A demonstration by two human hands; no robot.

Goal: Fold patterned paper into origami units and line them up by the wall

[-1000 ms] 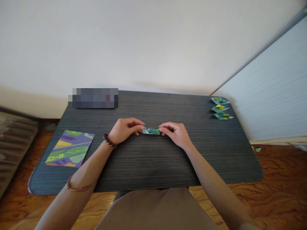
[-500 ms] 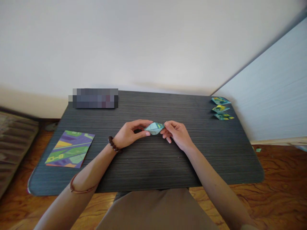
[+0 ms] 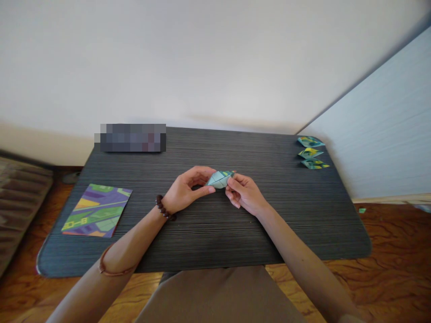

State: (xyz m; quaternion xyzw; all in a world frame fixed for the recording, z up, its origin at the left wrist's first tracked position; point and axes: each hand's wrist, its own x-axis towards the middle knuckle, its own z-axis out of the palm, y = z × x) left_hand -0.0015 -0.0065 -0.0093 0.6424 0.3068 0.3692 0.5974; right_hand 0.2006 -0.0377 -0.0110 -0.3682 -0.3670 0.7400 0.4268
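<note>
Over the middle of the dark, fine-ribbed tabletop [image 3: 208,242], it's the pale-blue & green folded-paper piece [image 3: 219,180], between both hands! R grip [image 3: 248,192] pinches its right end; L grip [image 3: 184,192] curves round the left, thumb & fingers by the edges, can't tell if it's pinching. Shape's approx. a diamond, crisp creases, so folding looks well along, prob. some shaping left. Far right corner: three teal-&-yellow pointed folded-paper pieces [image 3: 310,153], in a row, apparently done. Left side: purple, green & yellow sq. paper [image 3: 96,211], flat, smooth, matte, i.e. not yet folded, poss. several sheets.
</note>
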